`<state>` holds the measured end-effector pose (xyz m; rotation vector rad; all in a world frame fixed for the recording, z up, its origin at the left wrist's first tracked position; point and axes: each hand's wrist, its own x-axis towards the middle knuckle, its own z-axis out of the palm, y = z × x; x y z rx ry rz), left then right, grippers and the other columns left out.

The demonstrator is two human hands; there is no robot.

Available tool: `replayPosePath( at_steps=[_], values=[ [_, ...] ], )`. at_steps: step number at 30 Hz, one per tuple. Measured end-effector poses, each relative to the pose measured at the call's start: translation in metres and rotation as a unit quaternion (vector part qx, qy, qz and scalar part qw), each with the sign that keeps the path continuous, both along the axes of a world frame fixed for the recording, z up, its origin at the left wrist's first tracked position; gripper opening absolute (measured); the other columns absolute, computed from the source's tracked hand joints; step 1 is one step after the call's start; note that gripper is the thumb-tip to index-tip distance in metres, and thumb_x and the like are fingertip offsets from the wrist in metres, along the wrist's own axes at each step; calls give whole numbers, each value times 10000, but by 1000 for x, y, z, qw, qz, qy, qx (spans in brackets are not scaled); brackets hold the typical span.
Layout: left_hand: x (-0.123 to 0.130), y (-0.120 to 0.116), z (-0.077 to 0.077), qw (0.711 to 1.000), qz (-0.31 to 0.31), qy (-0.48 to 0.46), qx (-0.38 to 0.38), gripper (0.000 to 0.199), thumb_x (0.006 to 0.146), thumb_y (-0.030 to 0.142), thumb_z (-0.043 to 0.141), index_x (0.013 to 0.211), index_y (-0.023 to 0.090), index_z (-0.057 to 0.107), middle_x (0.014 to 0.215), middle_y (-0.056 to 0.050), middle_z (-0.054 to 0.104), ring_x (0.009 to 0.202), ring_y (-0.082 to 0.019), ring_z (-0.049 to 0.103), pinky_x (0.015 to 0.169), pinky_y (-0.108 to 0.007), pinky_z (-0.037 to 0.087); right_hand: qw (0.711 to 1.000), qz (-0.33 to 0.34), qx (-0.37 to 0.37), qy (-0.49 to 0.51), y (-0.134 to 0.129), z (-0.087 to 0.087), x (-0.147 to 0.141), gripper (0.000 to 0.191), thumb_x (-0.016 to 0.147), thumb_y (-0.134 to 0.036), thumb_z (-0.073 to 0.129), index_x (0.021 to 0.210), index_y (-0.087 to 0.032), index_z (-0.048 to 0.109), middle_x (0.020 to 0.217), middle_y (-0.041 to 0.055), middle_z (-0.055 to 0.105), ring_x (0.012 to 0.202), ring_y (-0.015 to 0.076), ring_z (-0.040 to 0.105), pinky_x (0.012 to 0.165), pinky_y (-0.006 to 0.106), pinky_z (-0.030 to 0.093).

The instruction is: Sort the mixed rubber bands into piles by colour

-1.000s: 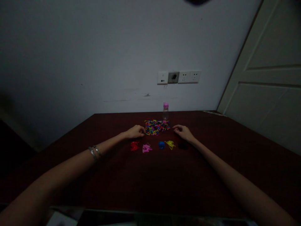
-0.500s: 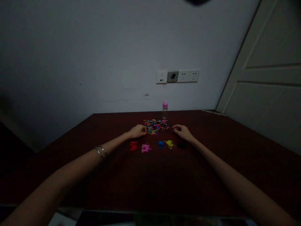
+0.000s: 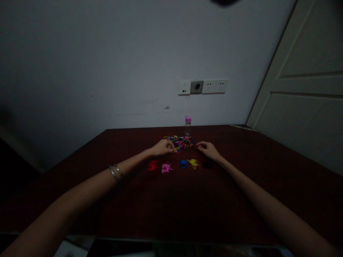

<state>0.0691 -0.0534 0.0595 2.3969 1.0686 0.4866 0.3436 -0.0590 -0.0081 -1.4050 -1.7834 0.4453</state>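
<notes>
A mixed heap of small coloured bands (image 3: 182,141), likely rubber bands, lies towards the back of the dark red table (image 3: 160,203). My left hand (image 3: 163,147) reaches into the heap's left front side, fingers curled down and closed; whatever is between the fingertips is too small to see. To the right of the heap, my right hand (image 3: 209,150) rests on the table with bent fingers slightly apart and nothing visible in them. Nearer me lie sorted piles: red bands (image 3: 152,165), pink bands (image 3: 166,167), blue bands (image 3: 183,164), yellow bands (image 3: 193,163) and black bands (image 3: 207,165).
A clear bottle with a pink cap (image 3: 188,125) stands behind the heap, close to the wall. Sockets and switches (image 3: 203,86) are set in the wall above. A white panelled door (image 3: 302,85) is on the right. The light is dim.
My left hand has moved a little to the right, further over the heap, and covers more of its left side. My right hand and the sorted piles look unchanged.
</notes>
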Motion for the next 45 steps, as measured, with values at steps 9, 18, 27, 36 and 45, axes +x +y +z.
replayPosePath(
  at_steps=[9, 18, 27, 36, 45],
  values=[
    [59, -22, -4, 994, -108, 13, -5, 147, 676, 207, 556, 752, 118, 646, 541, 15, 511, 506, -75, 427, 485, -187, 288, 1000, 0, 7, -6, -2, 1, -1, 264, 686, -245, 486, 869, -145, 649, 698, 32, 630, 617, 134, 552, 572, 226, 413],
    [63, -5, -16, 992, -119, -26, -44, 211, 678, 267, 557, 788, 114, 653, 558, 11, 531, 506, -78, 434, 477, -186, 297, 1000, 8, 8, -7, 0, 1, 0, 261, 683, -238, 488, 859, -145, 656, 728, 43, 643, 639, 139, 558, 585, 231, 414],
    [-9, 66, -23, 968, 172, -183, -1, 373, 716, 433, 460, 644, 102, 616, 476, 19, 467, 473, -83, 402, 479, -198, 299, 1000, 11, 9, 5, 4, -4, 3, 260, 682, -229, 480, 853, -139, 655, 731, 43, 641, 669, 147, 568, 615, 240, 428],
    [-78, 88, -52, 898, 347, -271, -18, 380, 723, 429, 395, 704, 112, 605, 382, 45, 367, 367, -73, 319, 404, -194, 235, 1000, 6, 6, -7, 8, -4, 4, 241, 681, -219, 493, 833, -141, 663, 741, 44, 651, 676, 150, 577, 611, 232, 426],
    [-77, 86, -54, 909, 315, -273, -17, 401, 722, 440, 397, 717, 100, 610, 403, 37, 395, 378, -67, 325, 409, -191, 241, 997, -8, -21, -80, 24, 6, 2, 270, 700, -277, 541, 894, -132, 659, 719, 45, 640, 631, 140, 563, 577, 225, 410]
  ],
)
